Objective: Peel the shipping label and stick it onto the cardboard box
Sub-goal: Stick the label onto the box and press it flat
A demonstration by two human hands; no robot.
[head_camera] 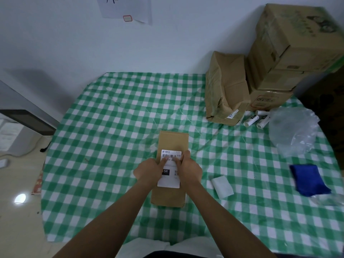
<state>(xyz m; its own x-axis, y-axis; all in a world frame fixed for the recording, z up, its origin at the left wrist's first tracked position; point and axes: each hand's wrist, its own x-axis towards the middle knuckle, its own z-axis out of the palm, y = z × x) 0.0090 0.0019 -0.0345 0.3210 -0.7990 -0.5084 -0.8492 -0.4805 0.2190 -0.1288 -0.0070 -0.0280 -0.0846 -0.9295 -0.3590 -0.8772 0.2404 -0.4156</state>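
A flat brown cardboard box (174,140) lies lengthwise in the middle of the green checked tablecloth. A white shipping label (169,180) with a barcode and black print lies on the box's top face. My left hand (149,171) rests on the label's left side, its fingers pressing near the barcode. My right hand (189,167) sits at the label's right edge, thumb and fingers pressing down on the label and box. Both hands cover the label's middle. Neither hand grips anything.
A white backing sheet (222,187) lies right of the box. A blue cloth (308,180) and clear plastic wrap (294,131) are further right. Stacked cardboard boxes (279,53), a crumpled box (226,90) and white tubes (257,120) stand at the back right.
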